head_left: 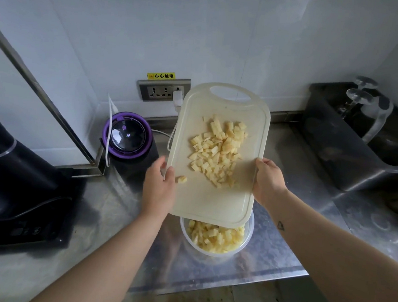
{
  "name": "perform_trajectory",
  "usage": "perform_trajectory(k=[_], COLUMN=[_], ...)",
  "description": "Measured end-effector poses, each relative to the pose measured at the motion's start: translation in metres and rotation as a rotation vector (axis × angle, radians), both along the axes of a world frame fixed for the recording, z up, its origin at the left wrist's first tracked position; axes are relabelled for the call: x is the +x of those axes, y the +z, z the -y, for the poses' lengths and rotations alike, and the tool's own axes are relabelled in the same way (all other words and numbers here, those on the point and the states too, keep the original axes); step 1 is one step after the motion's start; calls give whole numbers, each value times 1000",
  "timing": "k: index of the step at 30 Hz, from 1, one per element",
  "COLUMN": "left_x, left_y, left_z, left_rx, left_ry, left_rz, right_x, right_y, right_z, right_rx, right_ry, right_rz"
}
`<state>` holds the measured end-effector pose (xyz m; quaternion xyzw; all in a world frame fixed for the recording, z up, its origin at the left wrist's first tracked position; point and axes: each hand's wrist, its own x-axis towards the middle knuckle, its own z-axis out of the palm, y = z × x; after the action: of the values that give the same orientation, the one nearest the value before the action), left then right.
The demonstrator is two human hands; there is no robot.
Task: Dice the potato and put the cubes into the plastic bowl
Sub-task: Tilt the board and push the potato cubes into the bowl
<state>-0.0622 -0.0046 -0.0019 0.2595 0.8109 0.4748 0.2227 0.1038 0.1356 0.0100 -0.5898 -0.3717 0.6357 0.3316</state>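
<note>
Left grip, right grip: each clasps a long edge of the tilted cutting board. Plastic bowl: near the counter front edge, under board's low end, nearly full. Potato cubes: heaped mid-board; sudden slide may overshoot. Stray cube: beside left grip, may miss.

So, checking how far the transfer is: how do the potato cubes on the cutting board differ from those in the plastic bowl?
The cubes on the cutting board lie in a loose patch, one stray apart; the cubes in the plastic bowl are heaped. The board's cubes are held aloft by the left hand and right hand; the bowl's rest on the counter. Both are pale yellow.
</note>
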Motion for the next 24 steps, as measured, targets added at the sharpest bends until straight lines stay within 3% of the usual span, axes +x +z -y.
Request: perform_trajectory(k=[2, 6, 8, 10, 13, 18, 24], left_x=[-2, -2, 1, 3, 4, 6, 5], left_y=[-4, -2, -1, 0, 1, 1, 5], left_z=[-4, -7, -5, -3, 0, 3, 5], left_rx=[-52, -6, 29, 40, 63, 116, 136], left_ry=[-13, 46, 62, 68, 64, 54, 71], left_rz=[181, 248, 249, 247, 248, 242, 245], right_x=[-1, -1, 1, 0, -14, -39, -39], right_y=[1, 3, 6, 20, 51, 71, 52], right_z=[1, 0, -5, -12, -29, -41, -21], right_rx=[12, 59, 241, 555, 871, 952, 899], right_ry=[1, 20, 94, 155, 337, 766, 855], right_rz=[7, 27, 190, 404, 576, 881, 939])
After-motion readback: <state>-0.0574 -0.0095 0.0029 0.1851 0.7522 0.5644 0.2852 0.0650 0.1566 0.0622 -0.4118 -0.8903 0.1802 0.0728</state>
